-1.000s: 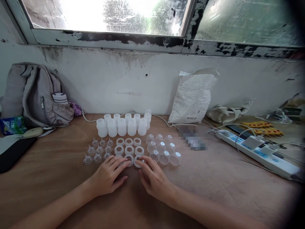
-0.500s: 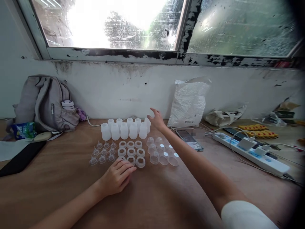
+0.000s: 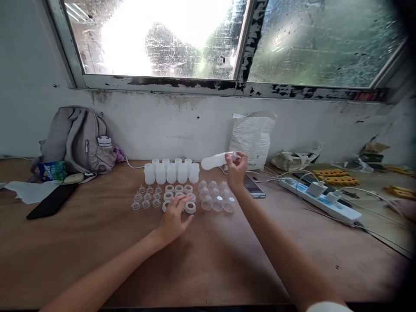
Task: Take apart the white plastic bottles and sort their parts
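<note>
My right hand (image 3: 236,170) grips the neck of a translucent white bottle (image 3: 213,161), tilted on its side above the table. White bottles (image 3: 171,173) stand upright in rows at the back. My left hand (image 3: 175,219) rests over the front of the clear rings (image 3: 190,207), thumb and fingers apart, partly hiding some of them. Small clear nipple-shaped pieces (image 3: 146,197) lie in rows left of the rings. Clear domed caps (image 3: 217,200) lie in rows to the right of them.
A grey backpack (image 3: 73,138) and a black flat object (image 3: 52,201) are at the left. A white bag (image 3: 250,138) leans on the wall beside a phone (image 3: 254,187). A power strip (image 3: 320,201) with cables lies at the right, near yellow parts (image 3: 338,177).
My right hand has picked up a bottle from the right end of the rows and moved right with it. My left hand has shifted right and forward over the rings. The view has turned slightly.
</note>
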`<state>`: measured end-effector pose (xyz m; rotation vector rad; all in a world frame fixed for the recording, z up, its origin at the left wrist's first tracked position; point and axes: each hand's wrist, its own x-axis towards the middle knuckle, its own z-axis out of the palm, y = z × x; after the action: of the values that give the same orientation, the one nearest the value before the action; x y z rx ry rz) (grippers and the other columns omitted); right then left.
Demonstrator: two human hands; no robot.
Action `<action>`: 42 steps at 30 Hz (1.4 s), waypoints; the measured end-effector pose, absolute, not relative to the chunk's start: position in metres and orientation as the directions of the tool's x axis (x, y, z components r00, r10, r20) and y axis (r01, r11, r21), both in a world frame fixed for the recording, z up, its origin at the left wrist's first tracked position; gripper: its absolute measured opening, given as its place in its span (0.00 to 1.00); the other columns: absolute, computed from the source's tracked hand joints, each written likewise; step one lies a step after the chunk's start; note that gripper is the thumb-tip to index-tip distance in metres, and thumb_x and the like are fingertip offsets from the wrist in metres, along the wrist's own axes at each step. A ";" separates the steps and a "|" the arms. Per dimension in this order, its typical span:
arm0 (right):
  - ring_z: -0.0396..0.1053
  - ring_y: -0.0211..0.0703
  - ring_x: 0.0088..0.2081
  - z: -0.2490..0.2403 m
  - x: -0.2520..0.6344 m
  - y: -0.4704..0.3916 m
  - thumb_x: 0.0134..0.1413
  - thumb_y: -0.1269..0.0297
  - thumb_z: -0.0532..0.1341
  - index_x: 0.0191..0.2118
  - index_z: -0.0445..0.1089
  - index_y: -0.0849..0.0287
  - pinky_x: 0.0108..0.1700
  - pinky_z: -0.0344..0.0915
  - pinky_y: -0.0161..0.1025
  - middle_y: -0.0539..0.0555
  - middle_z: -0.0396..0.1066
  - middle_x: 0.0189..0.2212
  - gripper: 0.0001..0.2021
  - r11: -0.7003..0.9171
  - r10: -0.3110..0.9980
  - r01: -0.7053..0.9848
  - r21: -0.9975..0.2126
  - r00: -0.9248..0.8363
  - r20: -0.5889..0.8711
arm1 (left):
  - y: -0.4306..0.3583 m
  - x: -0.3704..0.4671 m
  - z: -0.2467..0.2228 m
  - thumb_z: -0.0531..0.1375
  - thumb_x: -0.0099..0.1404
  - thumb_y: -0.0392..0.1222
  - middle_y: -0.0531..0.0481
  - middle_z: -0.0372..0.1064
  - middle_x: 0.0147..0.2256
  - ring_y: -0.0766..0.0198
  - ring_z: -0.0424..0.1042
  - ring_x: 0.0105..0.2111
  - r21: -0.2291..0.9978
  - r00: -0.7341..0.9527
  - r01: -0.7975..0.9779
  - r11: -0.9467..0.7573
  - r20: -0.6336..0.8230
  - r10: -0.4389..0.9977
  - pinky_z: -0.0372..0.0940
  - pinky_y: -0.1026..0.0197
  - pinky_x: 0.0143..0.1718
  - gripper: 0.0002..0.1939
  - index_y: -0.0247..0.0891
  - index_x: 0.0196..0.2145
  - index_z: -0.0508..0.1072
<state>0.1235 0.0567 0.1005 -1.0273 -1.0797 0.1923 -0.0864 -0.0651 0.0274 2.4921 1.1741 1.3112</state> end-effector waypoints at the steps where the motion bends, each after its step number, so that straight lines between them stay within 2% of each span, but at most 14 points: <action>1: 0.63 0.38 0.30 0.099 0.120 0.038 0.45 0.55 0.58 0.41 0.59 0.60 0.34 0.61 0.35 0.52 0.64 0.31 0.19 0.568 0.618 0.287 -0.771 0.470 0.630 | -0.063 -0.080 0.028 0.58 0.55 0.38 0.43 0.59 0.47 0.56 0.60 0.48 0.506 0.238 0.573 -0.645 0.650 0.722 0.58 0.51 0.46 0.27 0.41 0.52 0.56; 4: 0.63 0.37 0.28 0.083 0.102 -0.008 0.45 0.56 0.59 0.37 0.60 0.58 0.29 0.60 0.33 0.50 0.64 0.27 0.15 0.565 0.780 0.118 -0.817 0.247 0.575 | -0.058 -0.065 0.024 0.63 0.49 0.44 0.42 0.57 0.48 0.56 0.61 0.46 0.708 0.063 0.459 -0.537 0.577 0.815 0.60 0.53 0.44 0.34 0.41 0.53 0.53; 7: 0.62 0.36 0.26 0.061 0.084 -0.029 0.43 0.59 0.60 0.33 0.59 0.57 0.28 0.59 0.32 0.47 0.62 0.25 0.11 0.488 0.860 -0.010 -0.873 0.177 0.479 | -0.058 -0.057 0.015 0.64 0.47 0.46 0.42 0.61 0.45 0.55 0.63 0.44 0.785 0.073 0.387 -0.484 0.498 0.864 0.60 0.54 0.42 0.32 0.38 0.49 0.59; 10: 0.61 0.35 0.25 0.048 0.076 -0.036 0.41 0.62 0.61 0.30 0.56 0.57 0.27 0.58 0.31 0.45 0.62 0.24 0.12 0.385 0.923 -0.161 -0.909 0.096 0.373 | -0.064 -0.056 0.012 0.64 0.46 0.47 0.46 0.67 0.37 0.57 0.66 0.35 0.829 0.146 0.381 -0.409 0.383 0.912 0.62 0.57 0.35 0.25 0.36 0.42 0.65; 13: 0.65 0.38 0.28 0.049 0.076 -0.044 0.40 0.64 0.61 0.31 0.55 0.56 0.29 0.60 0.33 0.48 0.67 0.26 0.12 0.253 0.954 -0.343 -0.904 -0.069 0.293 | -0.072 -0.056 0.013 0.63 0.47 0.45 0.49 0.67 0.32 0.60 0.66 0.30 0.832 0.184 0.407 -0.377 0.330 0.926 0.60 0.61 0.30 0.19 0.35 0.37 0.67; 17: 0.65 0.38 0.25 0.056 0.075 -0.051 0.42 0.63 0.61 0.29 0.56 0.57 0.27 0.61 0.33 0.48 0.67 0.22 0.11 0.124 0.959 -0.418 -0.900 -0.183 0.217 | -0.078 -0.054 0.015 0.62 0.45 0.40 0.52 0.66 0.29 0.64 0.64 0.27 0.831 0.231 0.431 -0.351 0.274 0.934 0.57 0.64 0.26 0.19 0.36 0.37 0.66; 21: 0.64 0.36 0.22 0.059 0.067 -0.051 0.40 0.65 0.62 0.27 0.56 0.58 0.25 0.60 0.32 0.46 0.65 0.18 0.12 0.077 0.965 -0.433 -0.898 -0.196 0.176 | -0.076 -0.054 0.014 0.61 0.42 0.35 0.53 0.64 0.28 0.66 0.61 0.25 0.851 0.236 0.429 -0.303 0.218 0.947 0.54 0.66 0.23 0.22 0.36 0.38 0.65; 26: 0.63 0.36 0.20 0.059 0.062 -0.055 0.38 0.68 0.61 0.25 0.58 0.59 0.23 0.59 0.31 0.45 0.63 0.15 0.08 0.174 0.976 -0.364 -0.915 -0.062 0.210 | -0.074 -0.055 0.013 0.61 0.40 0.32 0.56 0.60 0.23 0.70 0.57 0.21 0.906 0.324 0.351 -0.235 0.118 0.939 0.51 0.68 0.21 0.13 0.34 0.27 0.65; 29: 0.64 0.35 0.20 0.060 0.063 -0.060 0.37 0.69 0.60 0.25 0.60 0.59 0.22 0.58 0.31 0.45 0.63 0.16 0.07 0.230 0.968 -0.326 -0.917 -0.025 0.251 | -0.079 -0.052 0.012 0.60 0.41 0.32 0.56 0.59 0.22 0.70 0.56 0.21 0.921 0.351 0.307 -0.241 0.126 0.928 0.50 0.68 0.20 0.12 0.34 0.28 0.65; 35: 0.63 0.36 0.18 0.062 0.066 -0.066 0.35 0.72 0.59 0.24 0.62 0.58 0.21 0.57 0.31 0.45 0.63 0.14 0.05 0.199 0.977 -0.361 -0.911 0.003 0.213 | -0.086 -0.051 0.020 0.62 0.44 0.39 0.54 0.59 0.24 0.70 0.55 0.24 0.948 0.389 0.206 -0.244 0.149 0.909 0.51 0.68 0.23 0.13 0.33 0.28 0.65; 42: 0.62 0.36 0.19 0.069 0.067 -0.075 0.34 0.73 0.57 0.22 0.63 0.59 0.22 0.57 0.31 0.46 0.64 0.14 0.03 0.206 0.974 -0.415 -0.886 -0.002 0.227 | -0.085 -0.053 0.025 0.62 0.43 0.35 0.56 0.55 0.21 0.72 0.52 0.22 0.970 0.460 0.130 -0.206 0.124 0.879 0.47 0.68 0.21 0.10 0.33 0.24 0.63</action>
<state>0.0667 -0.0750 0.0693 -0.7129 -1.0249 1.2524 -0.0530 -0.0848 0.0250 1.6477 0.8867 0.8809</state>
